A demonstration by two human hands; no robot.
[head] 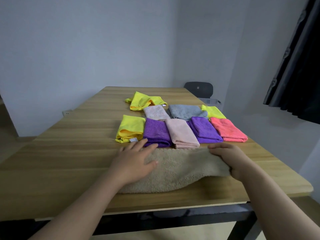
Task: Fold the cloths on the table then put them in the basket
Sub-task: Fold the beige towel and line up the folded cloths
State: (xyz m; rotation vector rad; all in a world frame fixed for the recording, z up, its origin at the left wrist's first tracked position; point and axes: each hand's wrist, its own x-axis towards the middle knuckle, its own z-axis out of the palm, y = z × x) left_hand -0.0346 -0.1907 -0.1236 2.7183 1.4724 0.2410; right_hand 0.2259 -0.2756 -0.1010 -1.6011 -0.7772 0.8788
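Close to the near edge of the tabletop [69,153] lies the beige cloth [180,168], a thick pile fabric stretched crosswise between the two hands. The left hand [133,161] rests flat on its left portion, fingers straight and spread, pinning it to the wood. The right hand [225,156] grips the right end, fingers curled over the far edge; the shadow under this end suggests it is raised slightly off the surface. Beyond, toward the right edge, folded cloths sit in two rows: the front row [181,134] runs yellow, purple, pink, purple and coral, and the back row [185,111] holds a looser yellow piece, pale pink, grey and yellow-green. A pale perforated basket [209,101] shows just past the far right corner, beside a dark chair [199,88]. The step in hand appears to be a fold of the beige cloth. To do it well, the pinning palm should hold its place while the gripped end travels across in a low arc, edge meeting edge before release. The pile is bulky, so the crease likely needs smoothing outward with a flat palm. The near purple cloth [156,134] touches the left fingertips, so any sliding should go toward the near edge, away from the finished rows.
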